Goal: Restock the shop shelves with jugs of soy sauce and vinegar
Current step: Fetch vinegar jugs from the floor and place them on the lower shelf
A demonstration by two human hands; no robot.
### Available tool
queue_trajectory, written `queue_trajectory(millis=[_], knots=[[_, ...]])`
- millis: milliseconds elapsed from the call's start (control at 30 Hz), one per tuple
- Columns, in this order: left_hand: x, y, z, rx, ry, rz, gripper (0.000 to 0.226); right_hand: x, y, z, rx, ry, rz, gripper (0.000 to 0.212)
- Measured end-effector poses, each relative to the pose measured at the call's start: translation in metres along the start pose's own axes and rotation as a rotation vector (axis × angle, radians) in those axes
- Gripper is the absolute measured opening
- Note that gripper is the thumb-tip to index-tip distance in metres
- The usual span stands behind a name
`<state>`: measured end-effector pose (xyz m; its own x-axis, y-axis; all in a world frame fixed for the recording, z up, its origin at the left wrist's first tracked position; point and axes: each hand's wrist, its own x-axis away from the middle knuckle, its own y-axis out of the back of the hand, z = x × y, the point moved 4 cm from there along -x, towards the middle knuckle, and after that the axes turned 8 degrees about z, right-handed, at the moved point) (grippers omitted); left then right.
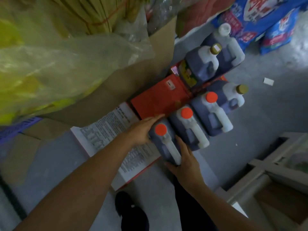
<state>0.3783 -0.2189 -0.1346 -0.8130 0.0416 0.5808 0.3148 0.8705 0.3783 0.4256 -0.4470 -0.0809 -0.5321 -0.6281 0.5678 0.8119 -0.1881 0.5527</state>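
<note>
Head view: nearest red-capped jug (164,142) sits between flat left hand (143,130) and cupping right hand (185,161).

single view: worn on your head, looking steeply down and forward, close over your two forearms, with the grey floor (260,124) below and stacked stock at the upper left.
</note>
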Motion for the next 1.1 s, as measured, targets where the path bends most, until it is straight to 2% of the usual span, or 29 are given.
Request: queue_trajectory(millis=[67, 167, 367, 467, 600, 733, 833, 967, 1100], knots=[[-0.012, 0.002, 0.006, 0.004, -0.020, 0.054, 0.104, -0.002, -0.003, -0.010, -0.064, 0.018, -0.003, 0.110], [-0.023, 0.005, 0.016, -0.013, -0.057, 0.093, 0.119, -0.002, -0.013, -0.023, -0.151, 0.012, -0.029, 0.116], [-0.016, 0.005, 0.017, -0.010, -0.085, 0.098, 0.123, 0.001, -0.025, -0.018, -0.188, 0.047, -0.181, 0.104], [-0.002, 0.014, 0.011, 0.038, -0.050, 0.110, 0.121, 0.002, -0.013, -0.005, -0.179, 0.106, -0.151, 0.099], [0.048, 0.045, -0.015, 0.041, -0.091, 0.059, 0.116, 0.007, 0.027, 0.038, -0.115, 0.234, -0.039, 0.100], [0.138, 0.116, -0.090, -0.034, -0.068, -0.152, 0.108, 0.028, 0.105, 0.126, 0.015, 0.390, 0.030, 0.100], [0.219, 0.181, -0.175, -0.060, -0.287, -0.307, 0.095, 0.069, 0.179, 0.220, 0.108, 0.504, 0.052, 0.098], [0.347, 0.253, -0.282, 0.001, -0.379, -0.524, 0.067, 0.153, 0.277, 0.356, 0.193, 0.672, 0.051, 0.099], [0.502, 0.308, -0.388, -0.045, -0.502, -0.788, 0.098, 0.251, 0.346, 0.479, 0.090, 0.910, -0.013, 0.108]])
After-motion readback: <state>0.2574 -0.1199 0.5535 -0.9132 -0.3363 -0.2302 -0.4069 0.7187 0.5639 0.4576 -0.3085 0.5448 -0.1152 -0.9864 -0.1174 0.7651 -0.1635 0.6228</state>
